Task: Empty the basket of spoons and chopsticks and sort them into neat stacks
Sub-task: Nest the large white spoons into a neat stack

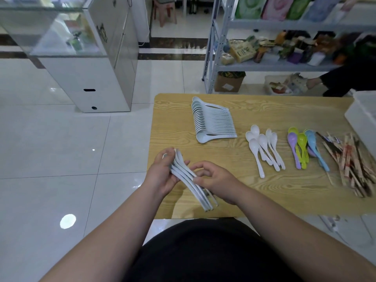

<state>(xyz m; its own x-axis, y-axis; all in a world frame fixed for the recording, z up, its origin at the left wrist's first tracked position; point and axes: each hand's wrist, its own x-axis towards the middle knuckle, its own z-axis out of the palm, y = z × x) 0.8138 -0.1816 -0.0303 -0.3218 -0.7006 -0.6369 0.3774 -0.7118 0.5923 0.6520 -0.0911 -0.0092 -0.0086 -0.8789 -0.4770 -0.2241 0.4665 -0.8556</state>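
1. Most of the sorting looked done from where I stood. On the table (284, 110), a long nested row of white spoons (213, 121) lay at about 11 o'clock, bowls lined up and handles all pointing the same way.
2. Near the middle, toward 3 o'clock, a group of small white spoons (264, 149) lay loosely fanned: gathered by kind, but not a neat stack.
3. Just beside them, further toward 3 o'clock, the coloured spoons (303, 149) in purple, green and blue were grouped and overlapping.
4. At 3 to 4 o'clock by the table's edge, the chopsticks (350, 165) lay in a rough heap, some crossing others. I judged this pile the least tidy.
5. A bundle of white spoons (191, 184) was held above the table's corner at 8 o'clock, not yet set down.
6. The left hand (160, 174) had its fingers curled round the bowl end of that bundle. The right hand (215, 180) pinched the handles partway down, as if squaring them up.
7. A white container (364, 117), likely the basket, stood at 2 o'clock, cut off by the edge of view. I could not tell whether anything was left inside.
8. What remained, in my judgement: adding the bundle to the nested row, then straightening the looser spoon groups and the chopsticks.
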